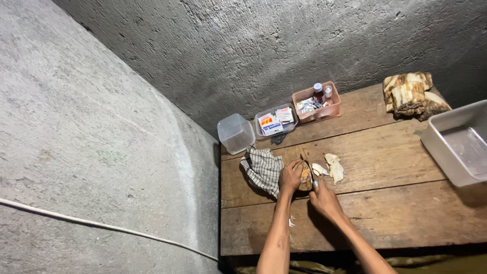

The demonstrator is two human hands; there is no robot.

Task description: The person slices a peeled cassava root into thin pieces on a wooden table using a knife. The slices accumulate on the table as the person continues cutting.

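Small boxed packs (276,121), red/white/blue, in clear tray (290,129) by wall.

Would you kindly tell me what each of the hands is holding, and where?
The left hand grips a brown chunk from its left side; the right hand holds a knife by its handle.

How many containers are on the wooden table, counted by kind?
Clear plastic boxes: 2, one empty and one with small packets
Pink plastic box: 1
Grey metal tray: 1
Total: 4
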